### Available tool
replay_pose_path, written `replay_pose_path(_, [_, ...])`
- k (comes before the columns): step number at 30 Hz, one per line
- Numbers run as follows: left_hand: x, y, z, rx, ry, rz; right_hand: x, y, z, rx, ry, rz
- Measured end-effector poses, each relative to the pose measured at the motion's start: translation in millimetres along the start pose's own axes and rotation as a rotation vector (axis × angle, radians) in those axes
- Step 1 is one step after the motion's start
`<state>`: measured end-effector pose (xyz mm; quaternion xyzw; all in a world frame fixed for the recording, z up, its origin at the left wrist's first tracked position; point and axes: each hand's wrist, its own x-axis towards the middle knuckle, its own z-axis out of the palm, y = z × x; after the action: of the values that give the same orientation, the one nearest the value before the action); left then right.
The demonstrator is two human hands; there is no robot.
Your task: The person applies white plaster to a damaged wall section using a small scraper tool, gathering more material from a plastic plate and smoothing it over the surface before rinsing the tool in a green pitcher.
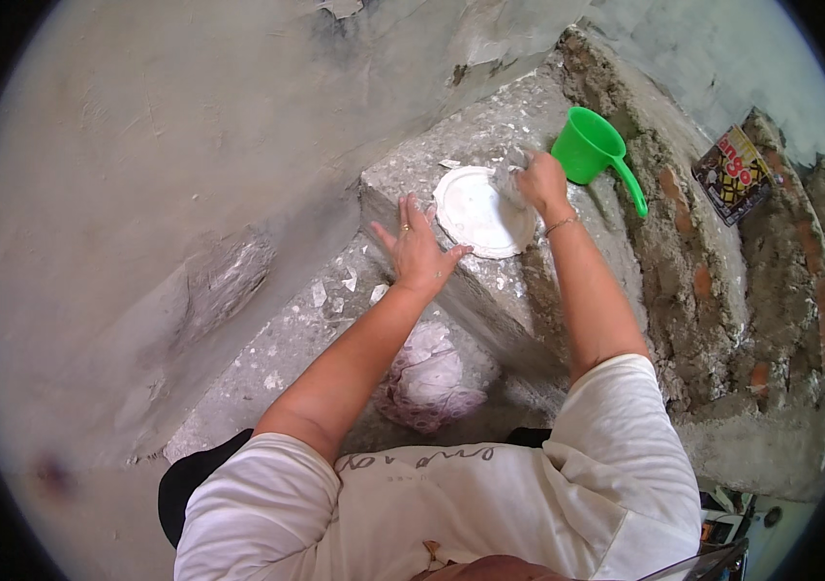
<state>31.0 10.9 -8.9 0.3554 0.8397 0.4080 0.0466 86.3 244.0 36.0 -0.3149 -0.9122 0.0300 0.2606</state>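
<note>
Head view: the person's left hand [417, 256] has its fingers spread and gripping nothing, the thumb at the near rim of 1 white disc [471, 215]. The right hand [545, 184] has its fingers curled around a greyish thing [506, 177], its kind unclear, over the disc's right side. The disc lies on a concrete step [519, 108]. Just right stands 1 green dipper [582, 145]; below, near the left forearm, sits a pinkish-white bundle [427, 380]; farther right, a dark packet [730, 184].

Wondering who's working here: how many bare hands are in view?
2: the left hand by the lower-left edge of the white disc, the right hand at its upper right. No others show.
</note>
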Motion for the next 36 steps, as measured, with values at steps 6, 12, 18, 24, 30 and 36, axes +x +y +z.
replay_pose_path(6, [0.1, -12.8, -0.5, 0.036, -0.018, 0.045, 7.4, 39.5, -22.0, 0.334, -0.307, 0.196])
replay_pose_path(12, [-1.1, -12.8, -3.9, 0.078, -0.009, 0.098, -23.6, 14.8, -19.8, 0.499, -0.561, 0.489])
replay_pose_path(18, [-1.2, -14.6, 6.7, 0.088, 0.013, 0.195, -37.3, 5.6, 3.8, 0.142, -0.421, 0.129])
replay_pose_path(24, [-2.5, -20.7, 8.6, 0.104, 0.057, 0.255, -14.6, 6.8, -17.8, 0.073, -0.676, 0.002])
replay_pose_path(30, [-2.1, -16.8, 4.2, 0.104, -0.001, 0.223, -16.8, 32.6, -6.6, 0.181, -0.675, 0.053])
replay_pose_path(36, [-2.5, -18.5, 2.8, 0.117, 0.007, 0.231, -16.0, 22.0, -11.2, 0.476, -0.661, 0.304])
